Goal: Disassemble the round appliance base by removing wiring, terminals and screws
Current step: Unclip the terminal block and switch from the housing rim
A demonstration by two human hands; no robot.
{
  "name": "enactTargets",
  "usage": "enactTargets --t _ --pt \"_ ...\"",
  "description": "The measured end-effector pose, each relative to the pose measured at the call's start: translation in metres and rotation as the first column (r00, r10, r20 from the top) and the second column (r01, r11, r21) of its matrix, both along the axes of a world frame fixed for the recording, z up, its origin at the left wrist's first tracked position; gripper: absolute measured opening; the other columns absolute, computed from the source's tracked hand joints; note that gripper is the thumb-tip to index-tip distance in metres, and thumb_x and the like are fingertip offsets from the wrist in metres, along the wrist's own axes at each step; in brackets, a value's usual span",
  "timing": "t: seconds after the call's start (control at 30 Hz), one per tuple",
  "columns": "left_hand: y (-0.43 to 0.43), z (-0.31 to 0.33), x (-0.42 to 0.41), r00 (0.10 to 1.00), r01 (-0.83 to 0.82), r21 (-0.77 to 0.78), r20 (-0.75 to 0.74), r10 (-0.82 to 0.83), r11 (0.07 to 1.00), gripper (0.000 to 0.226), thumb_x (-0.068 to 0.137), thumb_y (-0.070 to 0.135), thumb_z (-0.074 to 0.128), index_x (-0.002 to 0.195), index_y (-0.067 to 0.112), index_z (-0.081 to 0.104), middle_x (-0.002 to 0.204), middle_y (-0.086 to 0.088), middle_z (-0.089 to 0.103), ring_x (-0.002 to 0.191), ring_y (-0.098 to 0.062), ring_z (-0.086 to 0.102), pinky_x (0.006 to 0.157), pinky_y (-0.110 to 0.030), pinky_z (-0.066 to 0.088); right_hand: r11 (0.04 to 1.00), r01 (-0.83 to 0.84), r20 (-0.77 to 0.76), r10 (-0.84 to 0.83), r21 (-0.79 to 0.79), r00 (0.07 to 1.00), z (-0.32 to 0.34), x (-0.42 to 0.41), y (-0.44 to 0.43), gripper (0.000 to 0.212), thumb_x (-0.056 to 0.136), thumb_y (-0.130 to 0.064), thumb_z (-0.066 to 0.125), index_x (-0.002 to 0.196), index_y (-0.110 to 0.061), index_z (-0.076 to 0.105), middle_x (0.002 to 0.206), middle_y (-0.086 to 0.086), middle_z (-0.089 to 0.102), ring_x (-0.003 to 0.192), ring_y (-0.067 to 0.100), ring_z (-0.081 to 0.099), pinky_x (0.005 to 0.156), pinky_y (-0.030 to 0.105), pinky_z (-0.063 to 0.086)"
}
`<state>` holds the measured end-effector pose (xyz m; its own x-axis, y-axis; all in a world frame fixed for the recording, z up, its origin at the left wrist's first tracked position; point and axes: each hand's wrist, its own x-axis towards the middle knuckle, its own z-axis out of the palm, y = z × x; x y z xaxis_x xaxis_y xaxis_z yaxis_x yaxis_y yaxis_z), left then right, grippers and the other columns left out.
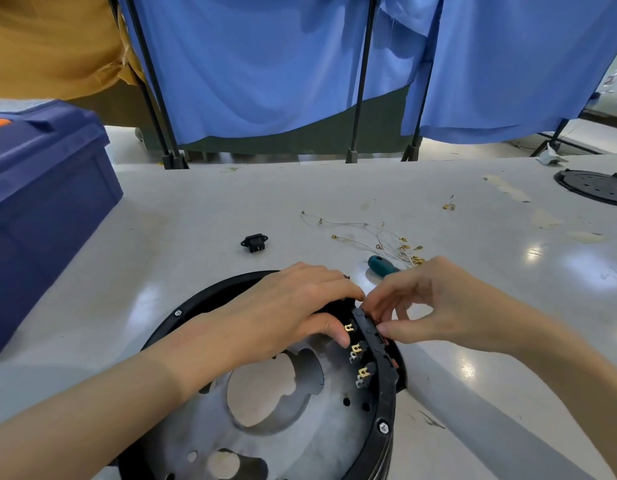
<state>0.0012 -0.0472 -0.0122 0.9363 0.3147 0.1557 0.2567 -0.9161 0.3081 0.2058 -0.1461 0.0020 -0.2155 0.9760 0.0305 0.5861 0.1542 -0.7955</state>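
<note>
Pale grey worktable (196,209), backed by blue curtains (251,64) on black poles (364,81). At the near edge, round appliance base (210,299), open side up, grey metal plate (300,427) bared inside its black rim. Left hand (293,306) draped over the far rim, fingers curled down and gripping the base, thumb just beside the topmost of three brass terminals (356,349); much of the far rim hidden beneath. Right hand (435,306) at the right rim, thumb and bent fingers pinching the black strip (376,344) beside those terminals. Rim screw (383,427) seated lower down. Beyond the hands, toward mid-table: green-handled screwdriver (381,265), shaft blocked by the right hand, touching a tangle of loose wires (369,233) with brass ends; black socket (254,243) lying apart to the left. Navy crate (47,188) at the left edge, black disc (594,185) at the far right edge.
</note>
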Motion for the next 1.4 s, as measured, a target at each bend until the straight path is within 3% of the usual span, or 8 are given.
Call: enactTargets --t 0.1,0.23,0.33,0.63,0.8,1.03,1.23,1.4 --pt "-0.002 0.0 0.0 0.999 0.006 0.009 -0.032 -0.006 1.0 0.042 0.087 0.042 0.062 0.123 0.023 0.054 0.099 0.017 0.053 0.095 -0.005 0.045 0.091 -0.022 0.035 1.0 -0.017 -0.023 0.017 -0.022 1.0 0.002 -0.001 0.002 0.021 0.077 0.001 0.076 0.091 -0.015 0.075 0.083 0.001 0.074 0.078 0.011 0.069 0.072 0.02 0.051" --pt "-0.005 0.001 0.001 1.0 0.014 0.031 -0.023 -0.013 0.999 0.039 0.088 0.037 0.063 0.121 0.017 0.055 0.097 0.015 0.049 0.089 -0.004 0.037 0.092 -0.015 0.027 1.0 -0.023 -0.044 0.024 0.01 0.999 0.0 -0.004 0.0 0.017 0.077 0.002 0.074 0.086 -0.013 0.073 0.08 0.002 0.073 0.074 0.011 0.068 0.073 0.019 0.052" --pt "-0.006 -0.001 0.0 1.0 0.017 0.057 -0.008 -0.016 0.998 0.036 0.089 0.035 0.061 0.118 0.015 0.055 0.099 0.011 0.053 0.096 -0.007 0.044 0.105 -0.021 0.024 0.999 -0.017 -0.057 0.02 0.052 0.998 -0.006 -0.008 -0.004 0.018 0.077 0.006 0.069 0.083 -0.011 0.07 0.075 0.001 0.069 0.069 0.012 0.064 0.073 0.019 0.051" --pt "-0.01 -0.007 -0.001 0.999 -0.01 0.086 0.049 0.006 0.996 0.034 0.092 0.044 0.054 0.114 0.018 0.053 0.099 0.014 0.05 0.096 -0.008 0.045 0.096 -0.033 0.029 0.996 0.014 0.011 -0.015 0.092 1.0 -0.01 -0.014 -0.004 0.02 0.072 0.009 0.066 0.079 -0.01 0.065 0.07 0.003 0.064 0.065 0.013 0.059 0.07 0.017 0.049" --pt "-0.006 -0.007 -0.001 0.999 0.01 0.003 0.044 -0.01 1.0 0.039 0.087 0.044 0.061 0.118 0.022 0.053 0.101 0.018 0.05 0.098 -0.003 0.045 0.101 -0.026 0.023 0.994 0.034 -0.01 -0.033 0.102 0.999 -0.012 -0.013 -0.004 0.02 0.072 0.007 0.067 0.079 -0.012 0.066 0.069 -0.001 0.064 0.066 0.015 0.06 0.07 0.02 0.051" --pt "-0.008 -0.011 0.002 0.997 -0.019 0.056 0.079 0.015 0.998 0.037 0.086 0.043 0.063 0.113 0.02 0.054 0.101 0.013 0.053 0.097 -0.008 0.044 0.092 -0.026 0.024 0.99 0.067 -0.013 -0.066 0.125 0.998 -0.016 -0.013 -0.006 0.015 0.069 -0.009 0.066 0.079 -0.02 0.067 0.072 -0.003 0.066 0.066 0.007 0.06 0.069 0.014 0.048" --pt "-0.006 -0.011 0.002 0.994 -0.03 -0.101 0.106 0.041 0.994 0.034 0.082 0.041 0.069 0.109 0.025 0.055 0.094 0.014 0.054 0.096 -0.003 0.045 0.097 -0.02 0.019 0.999 -0.002 -0.06 0.004 0.035 0.998 -0.007 -0.007 -0.004 0.017 0.079 0.002 0.071 0.086 -0.014 0.071 0.078 0.0 0.07 0.071 0.011 0.064 0.073 0.02 0.052" --pt "-0.007 -0.011 0.003 0.993 -0.036 -0.093 0.108 0.046 0.995 0.035 0.082 0.039 0.07 0.109 0.023 0.055 0.095 0.015 0.053 0.097 -0.003 0.045 0.097 -0.02 0.019 1.0 -0.018 -0.006 0.018 0.025 1.0 -0.006 -0.01 -0.004 0.017 0.081 0.002 0.068 0.084 -0.014 0.071 0.075 0.0 0.069 0.07 0.011 0.062 0.073 0.018 0.05"
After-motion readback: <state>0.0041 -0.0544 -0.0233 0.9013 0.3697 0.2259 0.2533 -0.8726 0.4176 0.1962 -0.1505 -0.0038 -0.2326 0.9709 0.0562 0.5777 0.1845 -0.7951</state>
